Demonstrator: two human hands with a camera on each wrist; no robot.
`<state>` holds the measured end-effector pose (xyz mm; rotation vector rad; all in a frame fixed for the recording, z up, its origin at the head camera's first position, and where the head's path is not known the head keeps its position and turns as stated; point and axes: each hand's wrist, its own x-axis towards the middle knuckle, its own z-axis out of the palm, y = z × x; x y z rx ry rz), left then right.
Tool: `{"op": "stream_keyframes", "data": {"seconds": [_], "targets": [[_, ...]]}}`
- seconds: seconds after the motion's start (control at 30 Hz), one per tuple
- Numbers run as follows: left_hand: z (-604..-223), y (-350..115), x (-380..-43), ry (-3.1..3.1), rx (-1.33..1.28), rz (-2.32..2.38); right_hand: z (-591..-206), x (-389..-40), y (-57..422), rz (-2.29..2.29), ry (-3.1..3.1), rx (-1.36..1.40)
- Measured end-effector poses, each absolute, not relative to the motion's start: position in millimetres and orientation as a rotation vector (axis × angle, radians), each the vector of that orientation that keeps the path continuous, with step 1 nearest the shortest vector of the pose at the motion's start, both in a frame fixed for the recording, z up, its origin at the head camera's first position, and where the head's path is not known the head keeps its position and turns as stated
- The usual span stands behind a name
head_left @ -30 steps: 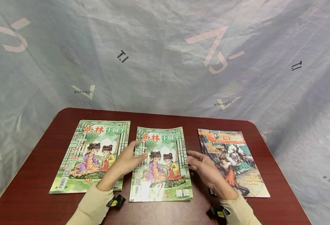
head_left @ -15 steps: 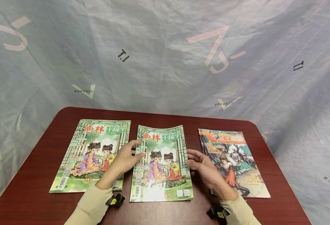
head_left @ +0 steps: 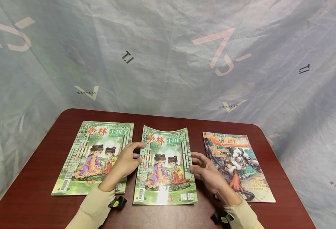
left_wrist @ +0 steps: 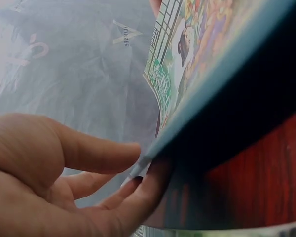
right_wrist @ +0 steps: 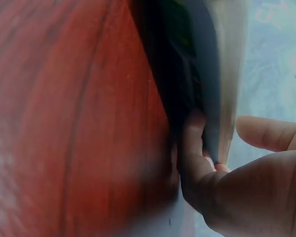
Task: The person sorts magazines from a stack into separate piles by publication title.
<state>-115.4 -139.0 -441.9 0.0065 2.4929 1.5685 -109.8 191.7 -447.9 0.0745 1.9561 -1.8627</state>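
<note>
Between my hands is a magazine (head_left: 165, 152) with a green cover showing two seated cartoon children. My left hand (head_left: 129, 160) pinches its left edge, and in the left wrist view the thumb (left_wrist: 106, 154) lies at the edge with fingers curled beneath. At the opposite edge, my right hand (head_left: 209, 173) grips with fingers (right_wrist: 192, 148) under the magazine and the thumb on the cover side. The cover bows, its sides raised above the middle. In both wrist views the edges stand off the tabletop (right_wrist: 79, 123), with dark shadow underneath.
A matching green magazine (head_left: 96, 152), apparently stacked on another, lies to the left, partly behind my left forearm. To the right lies a comic-style magazine (head_left: 239, 159) with an orange title, also seemingly stacked. A grey printed curtain (head_left: 162, 79) hangs behind the dark red table (head_left: 36, 165).
The middle magazine has gone from nearly flat to bowed, its left and right edges rising. My left thumb has drawn back from the cover toward the left edge.
</note>
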Motion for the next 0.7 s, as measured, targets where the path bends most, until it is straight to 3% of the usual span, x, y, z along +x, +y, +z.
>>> {"op": "stream_keyframes", "data": {"seconds": [0.7], "targets": [[-428.3, -149.0, -114.1, 2.507, -0.003, 1.553, -439.0, -109.9, 185.1, -1.834, 2.049, 0.036]]}}
